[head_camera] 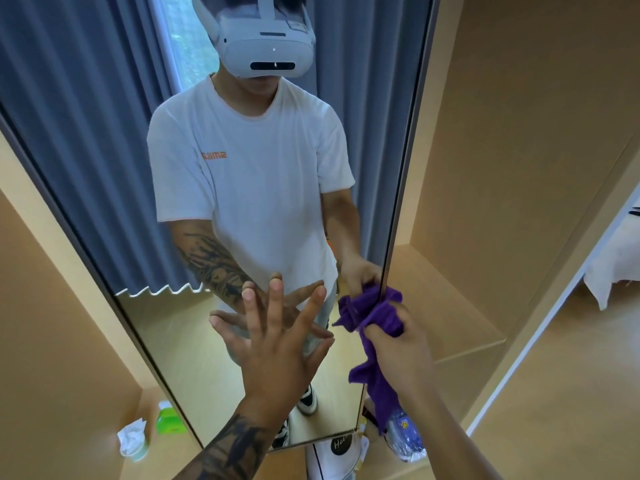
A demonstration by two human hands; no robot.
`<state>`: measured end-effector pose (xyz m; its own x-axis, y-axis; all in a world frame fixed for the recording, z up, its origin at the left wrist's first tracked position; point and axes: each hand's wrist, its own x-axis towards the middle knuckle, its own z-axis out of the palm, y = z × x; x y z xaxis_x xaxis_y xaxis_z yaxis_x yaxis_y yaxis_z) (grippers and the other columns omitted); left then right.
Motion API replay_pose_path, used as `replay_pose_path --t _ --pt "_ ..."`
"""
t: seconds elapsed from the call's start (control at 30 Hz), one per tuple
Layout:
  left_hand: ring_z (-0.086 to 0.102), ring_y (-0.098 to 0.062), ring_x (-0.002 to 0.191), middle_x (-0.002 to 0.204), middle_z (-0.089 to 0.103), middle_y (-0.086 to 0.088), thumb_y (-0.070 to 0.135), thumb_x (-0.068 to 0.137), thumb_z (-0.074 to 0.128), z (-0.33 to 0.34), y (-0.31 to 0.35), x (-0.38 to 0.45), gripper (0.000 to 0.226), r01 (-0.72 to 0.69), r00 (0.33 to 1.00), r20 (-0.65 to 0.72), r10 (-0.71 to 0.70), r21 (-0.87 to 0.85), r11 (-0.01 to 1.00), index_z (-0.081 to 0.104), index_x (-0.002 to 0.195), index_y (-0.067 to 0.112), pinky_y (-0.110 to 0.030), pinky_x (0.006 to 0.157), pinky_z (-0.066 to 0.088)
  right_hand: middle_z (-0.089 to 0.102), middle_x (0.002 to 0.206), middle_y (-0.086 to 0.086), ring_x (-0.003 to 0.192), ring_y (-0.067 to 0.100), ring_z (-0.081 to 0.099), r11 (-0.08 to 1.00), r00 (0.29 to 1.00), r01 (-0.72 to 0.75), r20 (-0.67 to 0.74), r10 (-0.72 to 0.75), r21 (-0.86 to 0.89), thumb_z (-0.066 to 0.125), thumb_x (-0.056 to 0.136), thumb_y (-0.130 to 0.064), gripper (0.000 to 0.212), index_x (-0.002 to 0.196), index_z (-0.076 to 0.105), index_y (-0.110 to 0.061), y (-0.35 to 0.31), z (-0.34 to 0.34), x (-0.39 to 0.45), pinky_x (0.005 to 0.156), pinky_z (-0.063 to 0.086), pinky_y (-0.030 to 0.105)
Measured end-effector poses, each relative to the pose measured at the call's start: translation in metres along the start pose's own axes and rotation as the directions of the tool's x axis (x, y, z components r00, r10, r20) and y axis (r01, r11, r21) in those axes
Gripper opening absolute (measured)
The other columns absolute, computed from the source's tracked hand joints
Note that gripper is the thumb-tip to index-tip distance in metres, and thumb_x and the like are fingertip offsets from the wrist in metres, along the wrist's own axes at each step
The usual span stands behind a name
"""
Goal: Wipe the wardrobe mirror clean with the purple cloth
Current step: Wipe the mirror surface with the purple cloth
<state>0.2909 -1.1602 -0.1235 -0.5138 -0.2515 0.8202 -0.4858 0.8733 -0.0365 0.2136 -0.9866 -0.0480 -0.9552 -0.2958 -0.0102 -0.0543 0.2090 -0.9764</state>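
The tall wardrobe mirror (pixel 104 174) fills the middle of the head view and reflects a person in a white shirt with a headset. My left hand (pixel 277 348) lies flat against the glass low down, fingers spread and straight. My right hand (pixel 398 344) grips a bunched purple cloth (pixel 377 320) at the mirror's right edge, and the cloth wraps over that edge. A loose tail of the cloth hangs down below my right hand.
Beige wardrobe panels (pixel 502 168) flank the mirror on both sides. A green tissue pack (pixel 168 419) and a tissue cup (pixel 133 441) sit on the floor at lower left. A white bag (pixel 332 455) and a blue plastic packet (pixel 407 434) lie below the mirror. A doorway (pixel 609 265) opens at right.
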Motion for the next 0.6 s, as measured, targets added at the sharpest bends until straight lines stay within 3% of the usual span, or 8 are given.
replay_pose_path --t 0.1,0.27,0.37,0.43,0.5,0.6 --pt "-0.015 -0.038 0.160 0.176 -0.012 -0.005 0.078 0.087 0.053 -0.001 0.001 0.001 0.082 0.010 1.000 0.005 -0.010 -0.023 1.000 0.026 0.159 0.050 -0.085 0.111 -0.005 0.068 0.069 0.006 0.054 0.014 0.058 0.992 0.999 0.045 0.036 -0.041 -0.121 0.069 0.087 -0.008 0.017 0.083 0.065 -0.024 -0.019 -0.012 0.009 0.058 0.051 0.031" --pt "-0.014 -0.039 0.160 0.176 -0.011 -0.005 0.080 0.085 0.050 -0.003 -0.001 0.002 0.081 0.002 1.000 0.012 -0.002 -0.012 1.000 0.029 0.158 0.050 -0.085 0.112 -0.004 0.068 0.076 0.004 0.066 0.022 0.063 0.964 0.964 0.265 -0.030 -0.265 -0.005 0.067 0.087 -0.005 0.017 0.089 0.067 -0.021 -0.062 -0.023 0.010 0.055 0.052 0.027" --pt "-0.012 -0.039 0.161 0.176 -0.010 -0.005 0.078 0.084 0.050 -0.006 -0.001 0.003 0.082 -0.001 1.000 0.017 0.001 -0.001 1.000 0.027 0.158 0.051 -0.084 0.113 -0.005 0.069 0.076 -0.003 0.062 0.011 0.066 0.978 0.980 0.195 -0.057 -0.191 0.076 0.065 0.092 -0.005 0.027 0.102 0.068 -0.030 -0.041 -0.008 0.000 0.050 0.048 0.014" --pt "-0.010 -0.039 0.161 0.176 -0.008 -0.005 0.075 0.086 0.051 -0.009 0.001 0.003 0.081 0.007 1.000 0.021 -0.007 0.000 1.000 0.025 0.159 0.051 -0.083 0.113 -0.006 0.067 0.073 -0.003 0.061 0.014 0.066 0.991 0.991 0.130 -0.036 -0.130 -0.008 0.066 0.095 -0.010 0.026 0.106 0.065 -0.034 -0.016 0.000 -0.006 0.049 0.049 0.017" --pt "-0.007 -0.039 0.161 0.176 -0.004 -0.005 0.071 0.088 0.054 -0.015 0.001 0.004 0.080 0.010 1.000 0.022 -0.010 0.003 1.000 0.024 0.159 0.052 -0.081 0.114 -0.004 0.066 0.069 -0.001 0.055 0.009 0.061 0.992 0.995 0.102 -0.010 -0.104 -0.079 0.066 0.094 -0.013 0.024 0.100 0.064 -0.036 -0.007 -0.001 -0.005 0.050 0.052 0.022" --pt "0.002 -0.036 0.162 0.174 0.014 -0.007 0.068 0.085 0.065 -0.024 -0.003 0.006 0.081 -0.001 1.000 0.000 0.001 0.016 1.000 0.032 0.157 0.052 -0.077 0.116 0.004 0.066 0.067 -0.003 0.053 0.006 0.059 0.978 0.981 0.189 -0.033 -0.192 -0.084 0.067 0.090 -0.011 0.022 0.087 0.064 -0.032 -0.029 -0.012 0.001 0.048 0.046 0.015"
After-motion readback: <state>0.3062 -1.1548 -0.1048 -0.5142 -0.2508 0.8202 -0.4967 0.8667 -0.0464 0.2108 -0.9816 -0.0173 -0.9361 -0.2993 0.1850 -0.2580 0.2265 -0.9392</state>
